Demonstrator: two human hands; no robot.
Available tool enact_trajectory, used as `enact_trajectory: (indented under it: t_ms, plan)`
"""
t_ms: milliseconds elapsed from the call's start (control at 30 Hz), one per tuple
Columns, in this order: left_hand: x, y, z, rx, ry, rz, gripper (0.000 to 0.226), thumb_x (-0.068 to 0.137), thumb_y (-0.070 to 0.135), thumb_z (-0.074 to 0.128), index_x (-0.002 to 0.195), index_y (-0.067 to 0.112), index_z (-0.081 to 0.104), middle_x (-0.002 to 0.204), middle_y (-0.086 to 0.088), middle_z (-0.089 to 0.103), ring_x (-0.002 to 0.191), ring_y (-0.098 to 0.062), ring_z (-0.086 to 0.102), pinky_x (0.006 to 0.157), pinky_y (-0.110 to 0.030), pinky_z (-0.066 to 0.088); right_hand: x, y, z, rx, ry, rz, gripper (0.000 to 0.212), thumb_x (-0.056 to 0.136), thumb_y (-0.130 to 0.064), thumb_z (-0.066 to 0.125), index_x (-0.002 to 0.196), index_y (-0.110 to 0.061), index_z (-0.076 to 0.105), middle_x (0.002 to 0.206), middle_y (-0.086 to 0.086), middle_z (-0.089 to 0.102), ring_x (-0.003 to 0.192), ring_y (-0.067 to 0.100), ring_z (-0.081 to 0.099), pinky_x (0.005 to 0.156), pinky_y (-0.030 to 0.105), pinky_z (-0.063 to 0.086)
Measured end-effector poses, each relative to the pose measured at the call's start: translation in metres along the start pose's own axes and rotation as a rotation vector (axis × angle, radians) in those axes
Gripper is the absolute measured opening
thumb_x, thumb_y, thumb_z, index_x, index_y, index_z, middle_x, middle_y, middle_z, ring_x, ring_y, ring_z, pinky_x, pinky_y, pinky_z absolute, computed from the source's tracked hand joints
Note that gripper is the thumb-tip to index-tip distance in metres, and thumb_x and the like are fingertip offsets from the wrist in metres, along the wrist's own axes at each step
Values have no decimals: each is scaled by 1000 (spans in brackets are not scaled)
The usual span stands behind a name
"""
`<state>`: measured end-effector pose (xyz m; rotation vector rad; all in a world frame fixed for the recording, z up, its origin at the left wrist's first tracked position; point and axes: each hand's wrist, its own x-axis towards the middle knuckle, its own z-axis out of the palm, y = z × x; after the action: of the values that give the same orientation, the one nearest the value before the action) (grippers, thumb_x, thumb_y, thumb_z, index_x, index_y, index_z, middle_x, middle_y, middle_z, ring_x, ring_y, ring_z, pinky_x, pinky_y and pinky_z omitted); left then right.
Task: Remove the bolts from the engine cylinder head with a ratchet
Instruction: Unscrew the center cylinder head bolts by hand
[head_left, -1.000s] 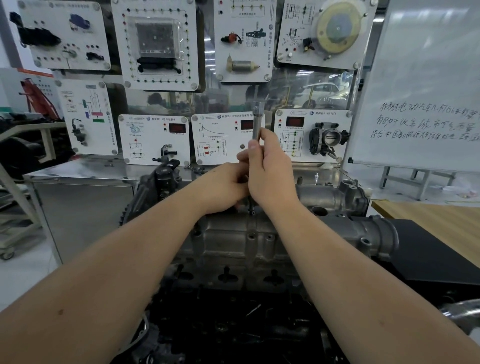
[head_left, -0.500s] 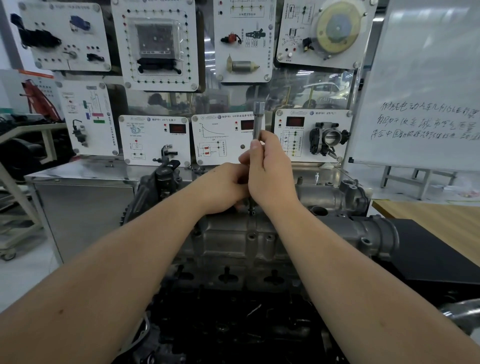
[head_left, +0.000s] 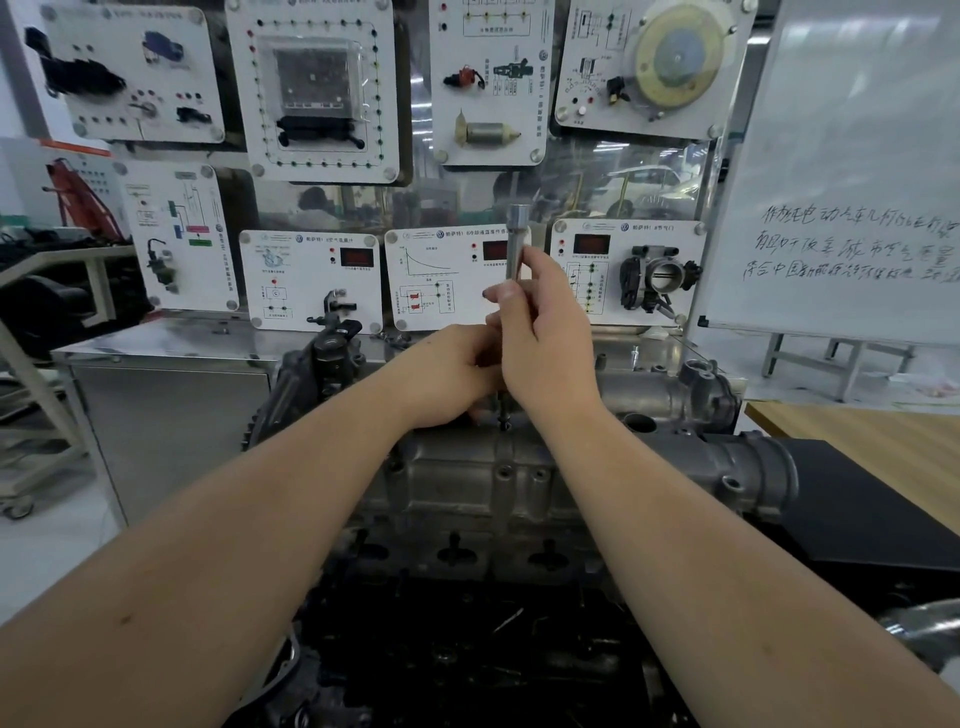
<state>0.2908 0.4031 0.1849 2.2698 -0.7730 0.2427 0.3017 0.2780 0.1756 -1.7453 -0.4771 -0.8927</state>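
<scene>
The grey metal cylinder head (head_left: 483, 467) lies across the middle on the dark engine block. A silver extension bar (head_left: 517, 241) stands upright over a bolt hole near the head's top edge. My right hand (head_left: 545, 332) grips the bar around its middle, thumb and fingers curled. My left hand (head_left: 447, 374) is curled low around the bar's lower part, just above the head. The bar's lower end and the bolt are mostly hidden behind my hands; only a dark tip shows at the hole (head_left: 504, 415).
Behind the engine stands a training display (head_left: 311, 280) with white panels and mounted parts. A whiteboard (head_left: 852, 171) stands at the right. A wooden table (head_left: 883, 441) with a black mat (head_left: 857, 499) is at the right. A steel cabinet (head_left: 161, 415) sits at the left.
My right hand has lifted slightly along the bar and its fingers have shifted. The bar stays upright and my left hand keeps its place.
</scene>
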Motion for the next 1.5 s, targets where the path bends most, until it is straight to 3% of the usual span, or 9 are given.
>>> enact_trajectory:
  t_ms: [167, 367, 600, 833, 933, 1033, 1167, 1300, 1500]
  plan:
    - [2, -1, 1, 17, 35, 8, 20, 90, 19, 57, 97, 37, 61, 84, 12, 72, 52, 1, 62, 44, -9, 40, 0, 0, -1, -66, 50, -42, 33, 101, -24, 57, 133, -17, 60, 100, -8, 70, 91, 6, 63, 83, 20, 50]
    - [0, -1, 0, -2, -5, -11, 20, 93, 16, 53, 85, 32, 63, 67, 23, 68, 52, -1, 64, 47, -8, 40, 0, -1, -1, -48, 19, 10, 29, 105, -21, 44, 129, -18, 59, 100, -10, 70, 86, 3, 64, 80, 21, 52]
    - [2, -1, 1, 41, 17, -9, 25, 92, 13, 54, 85, 37, 57, 61, 28, 64, 47, 3, 61, 41, -6, 37, 1, -1, -1, -168, 18, -88, 24, 100, -27, 59, 115, -11, 69, 96, -2, 68, 87, 11, 57, 75, 13, 40]
    - [2, -2, 0, 4, -12, 3, 37, 89, 16, 52, 78, 48, 65, 69, 19, 70, 51, -1, 62, 48, -10, 42, -1, -2, -1, -57, -20, 19, 44, 106, -21, 44, 150, -21, 43, 101, -12, 69, 87, 3, 63, 76, 8, 46]
    - [2, -1, 1, 18, 9, -5, 22, 85, 24, 52, 84, 43, 62, 75, 19, 69, 49, 1, 60, 43, -10, 40, 0, -3, -1, -71, -14, -22, 40, 103, -25, 52, 142, -17, 54, 106, -6, 70, 92, 5, 62, 79, 12, 45]
    - [3, 0, 1, 28, 24, -9, 33, 84, 23, 53, 76, 55, 61, 70, 24, 67, 45, 3, 58, 39, -8, 37, 0, -2, -2, -167, 8, -90, 35, 101, -27, 57, 131, -10, 63, 112, 0, 70, 101, 11, 60, 87, 15, 44]
    - [4, -1, 2, 25, 0, -46, 22, 85, 19, 53, 83, 40, 61, 67, 22, 69, 48, -1, 62, 41, -9, 39, -1, -3, 0, -138, -4, -31, 37, 104, -23, 48, 139, -13, 55, 111, -2, 71, 100, 14, 64, 90, 28, 51]
    - [1, -1, 1, -4, 2, -47, 34, 87, 17, 52, 79, 48, 64, 68, 20, 70, 48, -4, 63, 43, -11, 41, -2, -1, 0, -48, 0, 4, 41, 104, -22, 47, 145, -20, 47, 94, -17, 67, 84, 1, 64, 76, 13, 49]
    - [5, -3, 2, 47, 30, -72, 19, 85, 22, 55, 81, 40, 61, 75, 13, 71, 44, -6, 61, 39, -13, 40, 0, 0, 0, -197, 34, -126, 26, 101, -24, 57, 119, -9, 66, 93, -6, 63, 83, 7, 53, 74, 2, 35]
